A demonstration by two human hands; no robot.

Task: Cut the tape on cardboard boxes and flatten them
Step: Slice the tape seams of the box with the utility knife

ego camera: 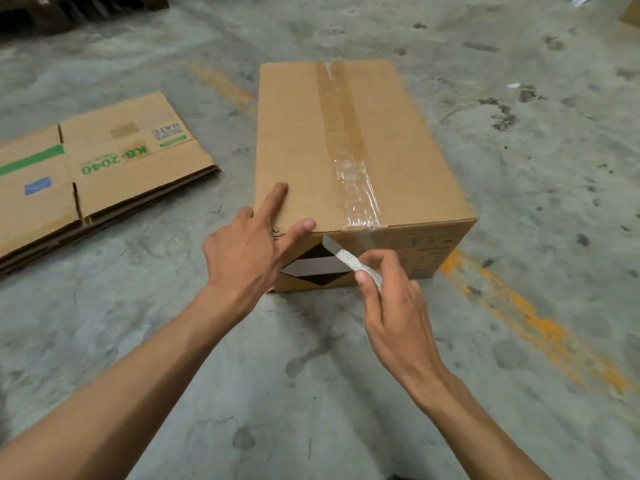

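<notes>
A closed brown cardboard box (pixel 298 133) stands on the concrete floor in the middle of the view. Brown and clear tape (pixel 346 133) runs along its top seam and over the near edge. My left hand (pixel 249 251) rests on the box's near left corner with fingers straight and spread. My right hand (pixel 391 299) grips a blade wrapped in pale paper (pixel 346 258), whose tip sits at the box's near face, just below the top edge and left of the tape. That face carries a black and white diamond label (pixel 311 268).
A flattened box (pixel 104 161) with green print lies on the floor to the left. Dark pallets (pixel 69 8) sit at the far left. Worn orange paint (pixel 519 306) crosses the floor on the right. Part of another box (pixel 632 15) shows at the top right corner.
</notes>
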